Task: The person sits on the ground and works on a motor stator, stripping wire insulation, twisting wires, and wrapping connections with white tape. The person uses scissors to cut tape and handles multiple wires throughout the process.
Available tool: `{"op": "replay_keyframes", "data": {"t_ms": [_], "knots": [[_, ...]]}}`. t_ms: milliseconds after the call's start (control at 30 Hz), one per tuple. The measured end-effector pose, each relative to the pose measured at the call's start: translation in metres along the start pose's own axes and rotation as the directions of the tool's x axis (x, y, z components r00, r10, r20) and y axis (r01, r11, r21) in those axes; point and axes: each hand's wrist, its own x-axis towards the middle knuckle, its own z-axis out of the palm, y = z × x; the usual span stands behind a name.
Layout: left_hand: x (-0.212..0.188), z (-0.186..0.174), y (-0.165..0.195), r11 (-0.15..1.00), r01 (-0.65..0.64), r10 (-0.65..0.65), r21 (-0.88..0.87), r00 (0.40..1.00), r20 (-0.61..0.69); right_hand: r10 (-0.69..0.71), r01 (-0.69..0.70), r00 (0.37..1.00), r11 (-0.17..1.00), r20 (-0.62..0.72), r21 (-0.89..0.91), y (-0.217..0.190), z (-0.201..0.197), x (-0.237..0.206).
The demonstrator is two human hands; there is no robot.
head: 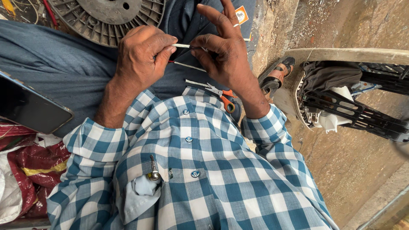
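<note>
Pinching a thin white wire (182,45) between them, the left hand (142,55) and right hand (226,51) hold it above the lap. Both sets of fingers are closed on it. Orange-handled scissors (221,96) lie on the lap just below.

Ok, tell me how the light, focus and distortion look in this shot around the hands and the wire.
Head view: soft, even daylight, no hard shadows or glare on the left hand or right hand; both hands and the thin white wire are sharp; the checked shirt looms large from wide-angle closeness; the phone screen is dark, with only a faint sheen; the far right edge of the frame is slightly soft.
</note>
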Motion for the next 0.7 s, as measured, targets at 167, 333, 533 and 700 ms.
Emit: {"op": "replay_keyframes", "data": {"t_ms": [167,333,533,700], "knots": [[0.004,0.002,0.004,1.0,-0.008,0.008,-0.026,1.0,0.011,-0.012,0.012,1.0,1.0,-0.024,-0.011,0.0,0.003,0.001],[0.011,0.015,0.013,0.995,0.009,-0.012,-0.101,0.999,-0.03,0.016,-0.015,1.0,1.0,-0.02,0.011,-0.002,0.002,0.001],[0.013,0.014,0.016,0.996,0.029,-0.033,-0.086,0.998,-0.048,0.129,-0.13,0.991,0.99,0.018,0.052,-0.001,-0.015,-0.001],[0.014,0.013,0.018,0.997,0.035,-0.037,-0.068,0.999,-0.039,0.031,-0.031,0.999,0.999,0.021,-0.026,-0.003,-0.014,-0.001]]}}
